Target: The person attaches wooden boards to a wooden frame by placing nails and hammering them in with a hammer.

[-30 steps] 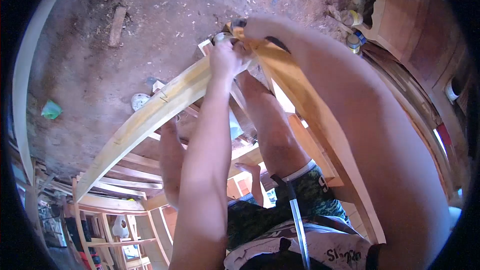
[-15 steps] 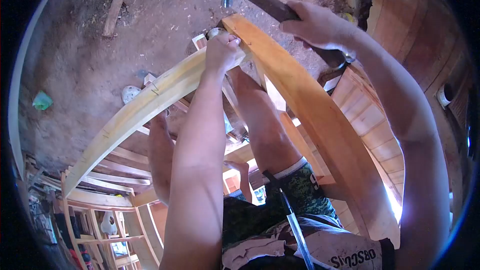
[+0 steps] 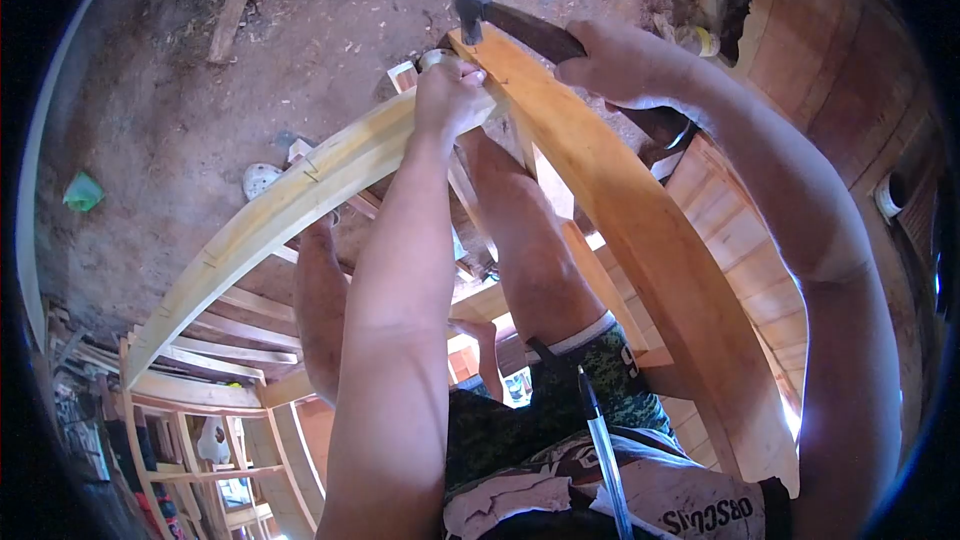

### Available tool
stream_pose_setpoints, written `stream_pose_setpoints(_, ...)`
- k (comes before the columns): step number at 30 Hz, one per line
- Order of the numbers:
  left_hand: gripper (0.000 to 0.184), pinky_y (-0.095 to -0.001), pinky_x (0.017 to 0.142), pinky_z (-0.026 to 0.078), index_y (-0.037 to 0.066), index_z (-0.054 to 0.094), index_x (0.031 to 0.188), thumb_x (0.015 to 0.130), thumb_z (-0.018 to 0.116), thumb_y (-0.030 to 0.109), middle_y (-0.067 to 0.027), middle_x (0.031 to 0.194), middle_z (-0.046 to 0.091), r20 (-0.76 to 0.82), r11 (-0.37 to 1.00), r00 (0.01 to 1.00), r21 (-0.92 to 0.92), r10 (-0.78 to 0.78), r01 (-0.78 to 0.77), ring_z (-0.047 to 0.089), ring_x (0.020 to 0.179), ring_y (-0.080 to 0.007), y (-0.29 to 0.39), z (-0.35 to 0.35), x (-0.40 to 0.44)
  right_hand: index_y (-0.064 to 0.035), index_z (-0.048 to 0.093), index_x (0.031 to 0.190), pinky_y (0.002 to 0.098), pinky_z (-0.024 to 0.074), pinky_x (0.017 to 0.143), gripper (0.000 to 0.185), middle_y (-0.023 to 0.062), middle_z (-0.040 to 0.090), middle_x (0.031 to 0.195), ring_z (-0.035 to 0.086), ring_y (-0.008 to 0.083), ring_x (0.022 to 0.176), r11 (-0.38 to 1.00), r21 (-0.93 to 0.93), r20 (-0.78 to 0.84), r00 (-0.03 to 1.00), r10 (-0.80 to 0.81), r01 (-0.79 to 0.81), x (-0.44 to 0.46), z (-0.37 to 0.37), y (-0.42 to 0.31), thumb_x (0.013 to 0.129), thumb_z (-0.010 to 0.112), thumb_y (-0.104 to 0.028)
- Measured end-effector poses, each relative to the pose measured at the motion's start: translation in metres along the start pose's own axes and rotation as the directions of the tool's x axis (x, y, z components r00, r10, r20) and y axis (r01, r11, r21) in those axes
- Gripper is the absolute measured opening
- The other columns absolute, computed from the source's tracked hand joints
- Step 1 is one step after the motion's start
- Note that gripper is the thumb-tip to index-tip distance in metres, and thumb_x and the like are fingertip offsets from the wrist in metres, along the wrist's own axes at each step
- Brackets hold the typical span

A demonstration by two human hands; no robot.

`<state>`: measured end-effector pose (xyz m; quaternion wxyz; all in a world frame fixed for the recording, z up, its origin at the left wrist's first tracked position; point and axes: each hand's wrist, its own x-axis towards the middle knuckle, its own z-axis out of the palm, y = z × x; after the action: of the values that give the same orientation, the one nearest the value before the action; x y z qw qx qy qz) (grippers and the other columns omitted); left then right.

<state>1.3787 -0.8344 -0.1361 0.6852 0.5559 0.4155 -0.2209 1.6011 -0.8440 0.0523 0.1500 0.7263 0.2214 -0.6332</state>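
My right hand (image 3: 625,62) is wrapped round the dark handle of a claw hammer (image 3: 520,30). The hammer's head is at the far end of an orange-brown board (image 3: 600,175), by a nail standing there. A second nail sticks up from the board a little nearer. Closed at the far end of a pale yellow board (image 3: 290,185), my left hand (image 3: 448,98) rests beside the corner where the two boards come together. Several bent nails stick out of the pale board. Whatever the left fingers hold, besides the board's end, is hidden.
Below the boards are bare legs and a wooden frame with slats (image 3: 235,345). Wood scraps (image 3: 230,22) and shavings lie on the dirt floor, with a green plastic piece (image 3: 83,192) at the left. Wooden panels (image 3: 815,50) stand at the right.
The right hand first swung away from the corner, bringing the hammer into view, then the hammer head came down to the orange-brown board's end. The left hand stayed near the corner.
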Motion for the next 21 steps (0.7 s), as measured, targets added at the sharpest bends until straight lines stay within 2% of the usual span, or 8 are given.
stream_pose_setpoints(2,0.027,-0.0356,0.071,0.054,0.004,0.075,0.097,0.082,0.068,0.026,-0.0163,0.081,0.072,0.025,0.982,0.996,-0.169,-0.081,0.084,0.071,0.074,-0.0259,0.0,-0.002,0.0,0.0038,0.058,0.106,0.0372,0.0514,0.056,0.037,0.0131,0.063,0.072,0.064,0.0219,0.056,1.0,-0.014,0.035,0.999,-0.005,0.005,0.007,0.003,0.004,0.089,0.06,-0.029)
stream_pose_setpoints(5,0.025,-0.0358,0.071,0.053,0.003,0.075,0.095,0.081,0.071,0.024,-0.017,0.081,0.072,-0.028,0.999,0.999,0.002,-0.045,0.045,0.071,0.072,-0.0261,0.012,-0.008,-0.001,0.0031,0.058,0.101,0.0366,0.0502,0.054,0.034,0.0113,0.062,0.068,0.063,0.0206,0.055,0.999,0.03,0.203,0.979,0.019,-0.026,0.013,-0.004,0.004,0.089,0.06,-0.028)
stream_pose_setpoints(10,0.018,-0.0385,0.073,0.052,0.005,0.076,0.09,0.083,0.067,0.019,-0.0168,0.084,0.072,-0.015,0.994,0.999,0.106,0.038,-0.036,0.071,0.079,-0.0291,0.019,-0.009,-0.005,0.0033,0.057,0.1,0.0387,0.0508,0.057,0.032,0.0131,0.06,0.065,0.064,0.0232,0.057,0.984,0.14,-0.279,0.958,-0.067,0.11,0.0,0.003,-0.006,0.089,0.06,-0.026)
stream_pose_setpoints(12,0.019,-0.0388,0.074,0.052,0.006,0.076,0.091,0.083,0.067,0.02,-0.017,0.086,0.072,-0.033,0.993,0.999,0.11,0.04,-0.036,0.071,0.08,-0.0292,0.015,-0.008,-0.006,0.0038,0.057,0.099,0.0395,0.0515,0.059,0.033,0.0151,0.061,0.067,0.065,0.0252,0.059,0.986,0.117,-0.274,0.958,-0.082,0.118,0.007,0.017,0.006,0.089,0.059,-0.027)
stream_pose_setpoints(14,0.019,-0.0391,0.074,0.052,0.006,0.076,0.092,0.084,0.066,0.02,-0.0172,0.088,0.072,-0.049,0.993,0.998,0.11,0.047,-0.041,0.071,0.08,-0.0293,0.011,-0.004,-0.003,0.0033,0.056,0.096,0.0395,0.0516,0.059,0.032,0.0163,0.062,0.069,0.065,0.0247,0.059,0.999,-0.042,0.081,0.997,-0.003,0.006,0.009,0.014,0.008,0.089,0.058,-0.028)
stream_pose_setpoints(16,0.021,-0.0389,0.076,0.053,0.005,0.076,0.093,0.083,0.067,0.021,-0.0182,0.091,0.072,-0.024,1.0,1.0,0.018,0.001,-0.001,0.07,0.081,-0.0305,0.002,0.0,0.0,0.0021,0.055,0.093,0.0385,0.0513,0.059,0.031,0.0142,0.061,0.068,0.065,0.0236,0.06,0.992,-0.111,0.016,0.998,-0.064,0.065,0.009,0.003,0.007,0.089,0.057,-0.028)
stream_pose_setpoints(17,0.022,-0.0389,0.076,0.053,0.003,0.075,0.093,0.08,0.069,0.019,-0.0193,0.088,0.072,0.048,0.882,0.954,0.37,0.297,-0.293,0.07,0.081,-0.0319,-0.003,-0.005,0.003,0.0018,0.055,0.094,0.0378,0.0511,0.059,0.03,0.0126,0.061,0.068,0.064,0.0232,0.061,0.999,0.012,-0.061,0.997,-0.048,0.049,-0.001,-0.004,-0.002,0.09,0.057,-0.028)
stream_pose_setpoints(21,0.021,-0.0403,0.074,0.054,0.001,0.073,0.087,0.079,0.069,0.02,-0.0201,0.084,0.071,-0.052,0.996,0.996,0.054,0.068,-0.065,0.07,0.079,-0.0329,0.004,-0.003,-0.001,0.0012,0.056,0.095,0.0363,0.0507,0.06,0.031,0.0095,0.06,0.068,0.064,0.023,0.063,0.982,0.154,-0.277,0.959,-0.059,0.105,-0.003,0.016,0.002,0.091,0.058,-0.029)
